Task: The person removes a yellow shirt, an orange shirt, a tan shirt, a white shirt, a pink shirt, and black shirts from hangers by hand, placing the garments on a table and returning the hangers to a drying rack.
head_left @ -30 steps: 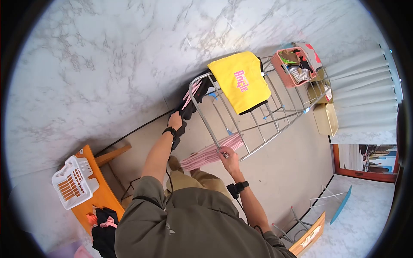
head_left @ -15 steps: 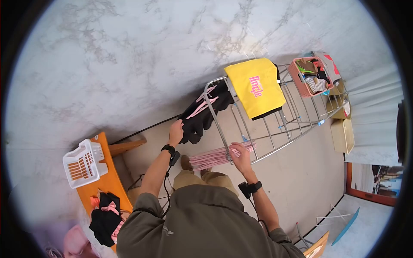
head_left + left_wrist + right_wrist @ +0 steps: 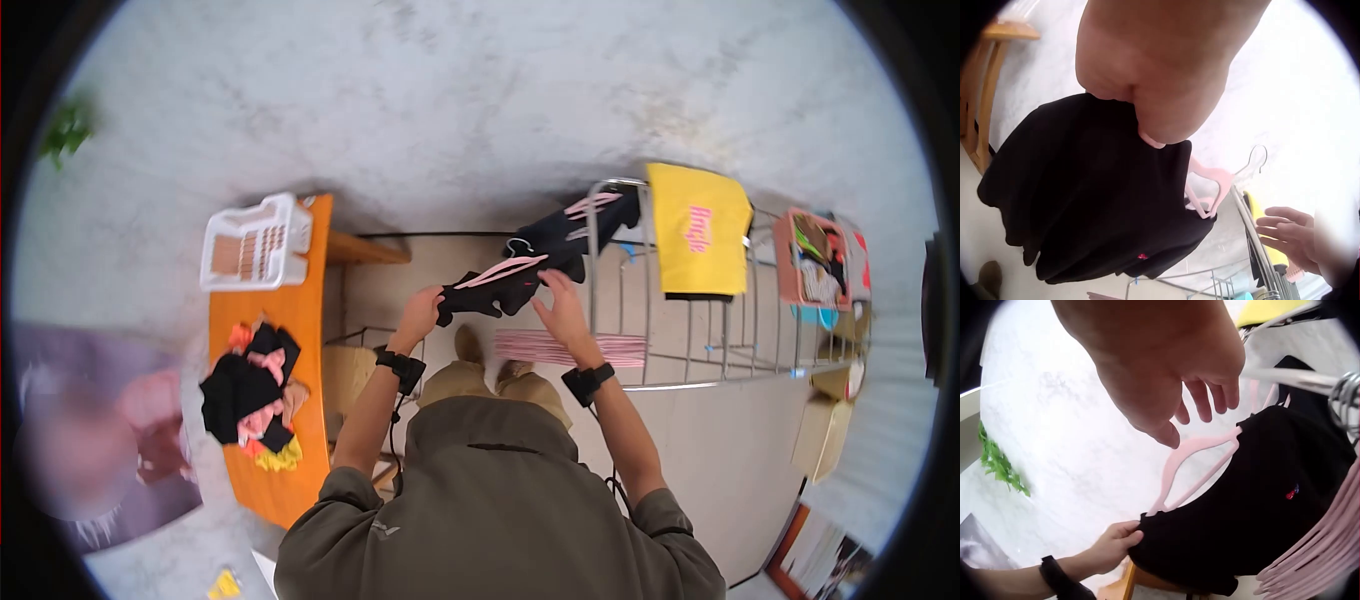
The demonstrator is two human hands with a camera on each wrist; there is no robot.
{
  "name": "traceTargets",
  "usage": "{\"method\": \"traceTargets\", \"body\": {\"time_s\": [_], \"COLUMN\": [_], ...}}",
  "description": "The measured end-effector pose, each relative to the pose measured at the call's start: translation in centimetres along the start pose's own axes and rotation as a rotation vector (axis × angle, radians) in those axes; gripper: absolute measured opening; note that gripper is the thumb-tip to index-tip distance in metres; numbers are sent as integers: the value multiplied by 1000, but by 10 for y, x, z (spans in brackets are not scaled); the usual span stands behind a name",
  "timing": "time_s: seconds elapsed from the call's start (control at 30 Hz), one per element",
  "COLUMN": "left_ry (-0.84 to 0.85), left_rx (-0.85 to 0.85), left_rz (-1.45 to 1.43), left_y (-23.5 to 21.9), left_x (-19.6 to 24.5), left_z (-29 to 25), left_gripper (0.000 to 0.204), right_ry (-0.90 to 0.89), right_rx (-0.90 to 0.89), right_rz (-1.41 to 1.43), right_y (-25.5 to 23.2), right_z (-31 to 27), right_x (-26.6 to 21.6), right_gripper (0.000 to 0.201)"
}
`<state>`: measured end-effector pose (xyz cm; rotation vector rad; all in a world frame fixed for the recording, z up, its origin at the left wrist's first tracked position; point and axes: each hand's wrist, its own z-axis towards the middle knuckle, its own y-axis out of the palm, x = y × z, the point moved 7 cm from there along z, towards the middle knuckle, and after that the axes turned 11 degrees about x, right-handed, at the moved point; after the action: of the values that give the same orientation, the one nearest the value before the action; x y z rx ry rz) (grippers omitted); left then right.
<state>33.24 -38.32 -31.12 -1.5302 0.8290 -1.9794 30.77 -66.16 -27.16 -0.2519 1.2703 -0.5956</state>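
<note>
A black garment (image 3: 487, 298) hangs on a pink hanger (image 3: 1179, 456), with a small red mark on its front. In the head view my left hand (image 3: 418, 318) pinches its left shoulder edge; the right wrist view shows thumb and fingers closed on the cloth at the hanger's end. My right hand (image 3: 564, 312) is beside the hanger's other end, fingers spread and loosely bent, holding nothing; in the right wrist view it hovers above the hanger. Another dark garment on a pink hanger (image 3: 592, 205) hangs at the rack's near end.
The metal rack (image 3: 683, 386) carries a yellow garment (image 3: 700, 230) and a pink basket (image 3: 790, 260) of clothes. Several pink hangers (image 3: 570, 347) hang below my right hand. On the left, an orange table (image 3: 305, 335) bears a white basket (image 3: 257, 243) and piled clothes (image 3: 245, 390).
The view has swung toward the orange table. My left hand has drawn the black garment away from the rack, and my right hand has left the rack's end bar and moved beside the garment.
</note>
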Motion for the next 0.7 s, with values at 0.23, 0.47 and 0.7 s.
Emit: {"method": "traceTargets", "body": {"time_s": [0.23, 0.47, 0.7], "left_ry": [-99, -122, -219], "left_rx": [85, 465, 759], "left_rz": [70, 211, 226], "left_y": [-127, -230, -307], "left_x": [9, -7, -21], "left_z": [-44, -94, -140], "left_gripper": [8, 16, 41], "right_ry": [-151, -470, -270], "right_rx": [-485, -508, -549], "right_rz": [77, 109, 54], "right_y": [89, 150, 188], "right_z": [45, 16, -12], "right_x": [-95, -219, -307], "right_gripper": [31, 22, 20]}}
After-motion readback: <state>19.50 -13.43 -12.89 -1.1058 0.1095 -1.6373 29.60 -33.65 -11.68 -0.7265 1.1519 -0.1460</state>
